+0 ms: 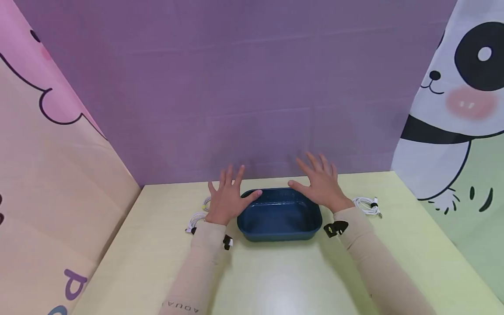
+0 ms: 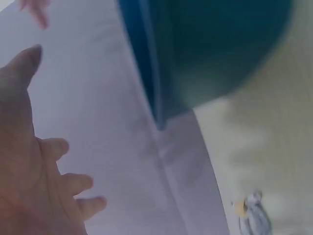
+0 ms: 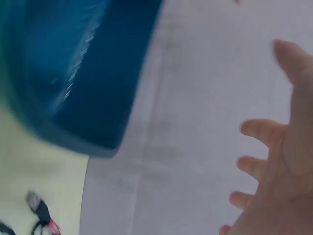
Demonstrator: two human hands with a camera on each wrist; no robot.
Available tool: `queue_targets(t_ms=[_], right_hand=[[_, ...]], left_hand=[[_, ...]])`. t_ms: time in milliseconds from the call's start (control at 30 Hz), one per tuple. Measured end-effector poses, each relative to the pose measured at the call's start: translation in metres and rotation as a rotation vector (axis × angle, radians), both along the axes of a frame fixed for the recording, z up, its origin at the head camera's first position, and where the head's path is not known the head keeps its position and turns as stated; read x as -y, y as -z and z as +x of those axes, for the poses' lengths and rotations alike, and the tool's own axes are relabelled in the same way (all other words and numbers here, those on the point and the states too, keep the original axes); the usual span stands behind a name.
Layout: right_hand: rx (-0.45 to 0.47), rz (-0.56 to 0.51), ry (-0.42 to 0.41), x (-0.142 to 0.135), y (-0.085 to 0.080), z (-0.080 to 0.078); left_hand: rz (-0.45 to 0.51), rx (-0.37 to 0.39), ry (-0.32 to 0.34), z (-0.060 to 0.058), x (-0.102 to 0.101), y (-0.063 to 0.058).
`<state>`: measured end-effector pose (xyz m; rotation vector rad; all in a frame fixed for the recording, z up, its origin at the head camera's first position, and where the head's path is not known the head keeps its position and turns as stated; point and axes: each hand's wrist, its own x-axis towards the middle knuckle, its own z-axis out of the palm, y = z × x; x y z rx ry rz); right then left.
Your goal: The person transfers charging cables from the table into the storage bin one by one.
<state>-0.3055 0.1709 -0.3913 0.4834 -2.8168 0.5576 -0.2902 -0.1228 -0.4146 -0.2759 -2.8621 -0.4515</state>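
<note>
A dark blue rectangular basin (image 1: 279, 218) with rounded corners sits on the pale table, its inside bare. My left hand (image 1: 228, 199) is raised over the basin's left end, fingers spread and thumb pointing inward. Over the right end my right hand (image 1: 323, 183) hovers the same way, fingers straight and apart. Both wrist views show a gap between the palm and the basin's wall, and neither hand holds anything. In the left wrist view the basin (image 2: 225, 49) fills the upper part; in the right wrist view its inner wall (image 3: 102, 63) shows.
White coiled cables (image 1: 195, 220) lie on the table (image 1: 157, 262) left of the basin, partly behind my left wrist. Another coiled white cable (image 1: 367, 205) with a black tie lies to the right. A purple cloth backdrop (image 1: 252, 96) hangs at the table's far edge, with printed cloths at both sides.
</note>
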Motion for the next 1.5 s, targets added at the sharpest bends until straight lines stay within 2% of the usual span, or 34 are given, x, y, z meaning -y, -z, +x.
queue_targets(t_ms=[167,333,467,600,733,867,1200,1500], right_hand=[[0.003,-0.211,-0.075,-0.013,0.006,0.032],[0.035,-0.343,-0.08,-0.026,0.008,0.056],[0.037,-0.393,-0.053,-0.04,0.005,0.065],[0.032,-0.394,-0.019,-0.056,0.001,0.068],[0.007,-0.372,0.027,-0.075,-0.003,0.067],[0.006,-0.355,0.075,-0.09,-0.001,0.063],[0.048,-0.365,0.168,-0.116,0.014,0.059],[0.076,-0.341,0.313,-0.14,0.018,0.063]], left_hand=[[0.182,-0.064,0.018,0.029,0.001,0.006],[0.328,-0.058,-0.053,0.044,0.005,0.019],[0.358,-0.047,-0.088,0.046,0.007,0.025],[0.355,-0.031,-0.097,0.046,0.008,0.028],[0.337,-0.002,-0.087,0.044,0.006,0.032],[0.329,0.012,-0.078,0.042,0.006,0.036],[0.261,0.022,-0.028,0.041,0.011,0.032],[0.258,0.021,0.037,0.039,0.018,0.026]])
